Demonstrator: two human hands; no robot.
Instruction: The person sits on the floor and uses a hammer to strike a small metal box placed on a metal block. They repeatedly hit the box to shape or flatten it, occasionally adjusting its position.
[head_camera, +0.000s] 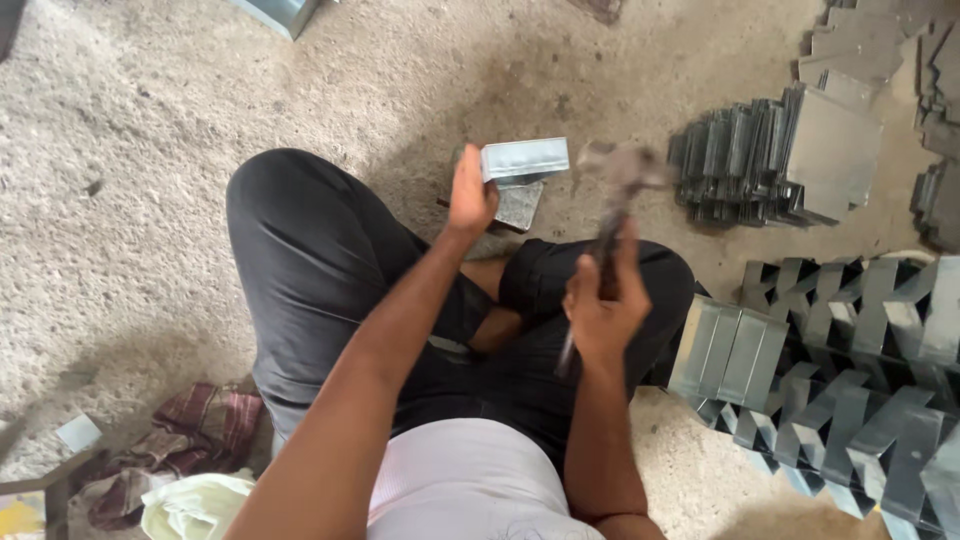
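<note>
Right hand (603, 305) grips a blurred hammer (618, 185) just right of the folded metal piece (523, 160), which left hand (470, 195) steadies, fingers wrapped.

Rough concrete floor (150, 150) carries it all — stacked folded sheet-metal pieces (770, 160) at 2 o'clock, a row of bent metal channels (850, 370) at 4, checked cloth (190, 430) w/ white bag (195, 505) at 8.
</note>
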